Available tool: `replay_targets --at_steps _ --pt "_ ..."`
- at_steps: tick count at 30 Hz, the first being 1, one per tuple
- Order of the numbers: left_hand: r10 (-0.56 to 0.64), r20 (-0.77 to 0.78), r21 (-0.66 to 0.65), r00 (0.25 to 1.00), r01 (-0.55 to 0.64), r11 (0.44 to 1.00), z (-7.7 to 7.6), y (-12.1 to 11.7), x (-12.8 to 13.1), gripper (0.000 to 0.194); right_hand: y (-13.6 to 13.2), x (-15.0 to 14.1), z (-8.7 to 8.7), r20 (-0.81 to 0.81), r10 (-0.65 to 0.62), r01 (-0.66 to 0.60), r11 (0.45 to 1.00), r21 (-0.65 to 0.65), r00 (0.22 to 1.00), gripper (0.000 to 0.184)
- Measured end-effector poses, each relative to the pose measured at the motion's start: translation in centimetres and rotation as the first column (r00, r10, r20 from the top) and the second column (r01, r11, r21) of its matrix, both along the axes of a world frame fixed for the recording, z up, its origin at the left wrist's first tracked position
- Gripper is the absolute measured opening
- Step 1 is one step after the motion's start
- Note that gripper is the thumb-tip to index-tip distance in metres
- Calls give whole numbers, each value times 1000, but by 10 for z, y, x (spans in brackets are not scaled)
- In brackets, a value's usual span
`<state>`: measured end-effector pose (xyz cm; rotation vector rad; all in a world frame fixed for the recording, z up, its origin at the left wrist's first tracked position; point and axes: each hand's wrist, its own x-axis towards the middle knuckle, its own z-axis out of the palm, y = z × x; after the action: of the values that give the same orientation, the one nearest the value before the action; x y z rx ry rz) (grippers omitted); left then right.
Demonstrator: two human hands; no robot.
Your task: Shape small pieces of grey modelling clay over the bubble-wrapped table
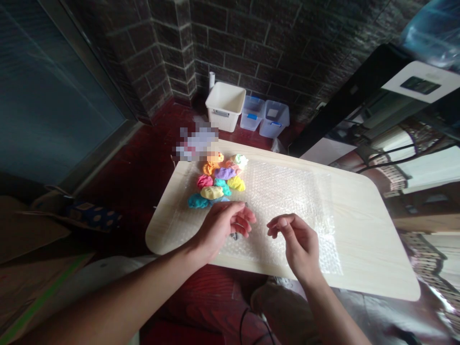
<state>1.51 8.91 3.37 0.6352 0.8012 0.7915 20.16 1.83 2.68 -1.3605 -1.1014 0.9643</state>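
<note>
Both hands, left (235, 219) and right (293, 232), hover empty, fingers loosely curled, over bubble wrap (276, 191) beside colorful bundles (224, 173) on a pale worktop (370, 230).

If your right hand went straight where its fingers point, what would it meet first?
Probably the left hand, whose curled fingers face the right hand across a gap. Depth is unclear, so it might pass above or below.
</note>
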Motion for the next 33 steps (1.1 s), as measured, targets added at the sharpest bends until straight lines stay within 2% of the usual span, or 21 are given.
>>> replay_targets --at_steps 3,8,12,16,20,24,28,31,33 --pt "38 19 -7 999 -38 999 0 2 -2 28 3 3 -4 -114 -23 22 1000 -17 993 37" --pt "24 17 4 1000 -24 1000 -1 1 -1 27 6 7 -14 -140 -93 88 995 -42 986 16" --pt "23 18 6 1000 -23 1000 -1 0 -1 25 7 11 -21 -175 -120 107 991 -83 977 21" --pt "32 34 -15 999 -31 999 0 1 0 23 8 12 -16 -232 -147 120 985 -126 961 23" --pt "44 55 -52 997 -41 998 0 1 0 22 10 9 -7 -229 -109 89 991 -97 967 19" --pt "44 55 -54 998 -41 998 -1 1 0 22 10 8 -8 -242 -77 57 994 -88 967 19" --pt "7 45 -38 999 -5 999 -2 0 0 22 7 7 -13 -255 -43 17 994 -104 966 20" --pt "-65 40 -52 997 67 996 -4 -3 1 22 4 1 -9 -234 -11 -10 996 -87 972 20" --pt "-131 39 -65 991 134 989 -6 -5 3 26 2 -3 -3 -162 -20 12 999 -52 987 16"
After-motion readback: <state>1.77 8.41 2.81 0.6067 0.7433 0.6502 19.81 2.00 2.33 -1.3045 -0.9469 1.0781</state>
